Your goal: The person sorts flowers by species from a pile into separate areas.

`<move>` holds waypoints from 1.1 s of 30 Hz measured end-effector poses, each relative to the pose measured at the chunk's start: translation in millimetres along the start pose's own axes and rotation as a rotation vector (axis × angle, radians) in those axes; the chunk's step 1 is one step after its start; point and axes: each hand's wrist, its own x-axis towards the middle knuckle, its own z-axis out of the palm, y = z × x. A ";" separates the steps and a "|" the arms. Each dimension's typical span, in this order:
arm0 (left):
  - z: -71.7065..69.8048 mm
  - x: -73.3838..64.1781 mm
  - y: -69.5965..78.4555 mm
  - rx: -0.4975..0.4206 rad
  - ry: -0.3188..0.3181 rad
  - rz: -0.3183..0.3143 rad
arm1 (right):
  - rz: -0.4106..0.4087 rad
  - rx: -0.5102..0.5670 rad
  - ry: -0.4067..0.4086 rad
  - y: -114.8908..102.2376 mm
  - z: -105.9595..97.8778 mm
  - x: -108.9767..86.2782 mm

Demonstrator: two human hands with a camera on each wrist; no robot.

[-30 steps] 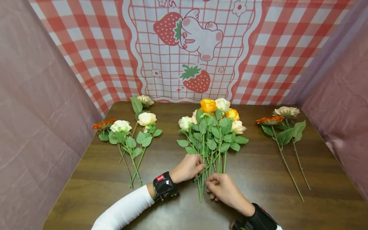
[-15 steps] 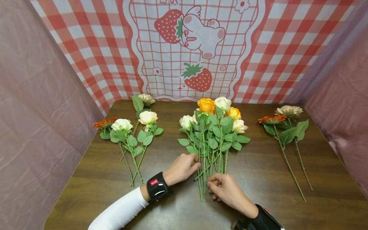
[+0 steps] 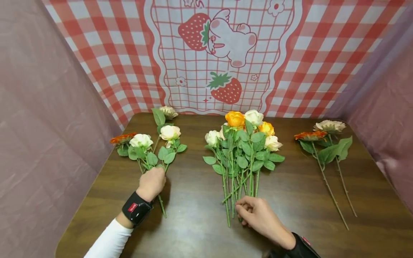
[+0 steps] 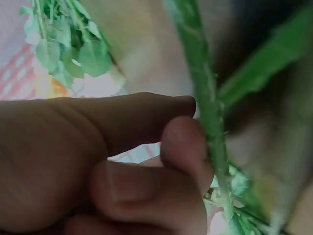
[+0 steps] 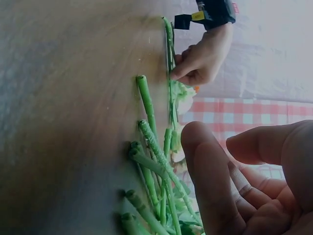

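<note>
My left hand (image 3: 152, 183) is at the left group of flowers, fingers curled at the stem of a white rose (image 3: 141, 142). In the left wrist view the green stem (image 4: 205, 93) runs across the thumb and fingertips. A peach rose (image 3: 170, 132), an orange daisy-like flower (image 3: 122, 138) and a cream flower (image 3: 169, 112) lie around it. My right hand (image 3: 261, 216) rests loosely curled beside the lower stems of the middle bunch of roses (image 3: 242, 150). In the right wrist view its thumb and forefinger (image 5: 198, 147) are apart, with nothing between them.
On the right of the wooden table (image 3: 200, 229) lie another orange flower (image 3: 310, 136) and cream flower (image 3: 330, 126). Behind the table hangs a red-and-white checked cloth (image 3: 116, 53). Pinkish curtains (image 3: 42, 125) hang at both sides.
My left hand has left the middle bunch and moved left to the white rose's stem, whose lower end has shifted slightly toward me. My right hand stays by the middle stems.
</note>
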 end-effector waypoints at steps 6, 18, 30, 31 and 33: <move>4.3 0.9 -7.5 -0.033 -0.021 -0.015 | -0.019 -0.014 0.014 -1.8 2.5 -1.1; 3.9 1.4 -4.8 -0.256 0.113 0.094 | -0.063 -0.030 0.024 -4.8 2.2 0.3; -5.5 5.8 9.0 -0.356 0.397 0.222 | -0.088 -0.056 0.041 -14.8 3.1 2.8; -7.9 5.5 12.4 -0.376 0.411 0.239 | -0.089 -0.061 0.045 -16.3 3.2 3.1; -13.3 3.7 21.3 -0.433 0.429 0.285 | -0.104 -0.068 0.056 -19.0 3.4 3.8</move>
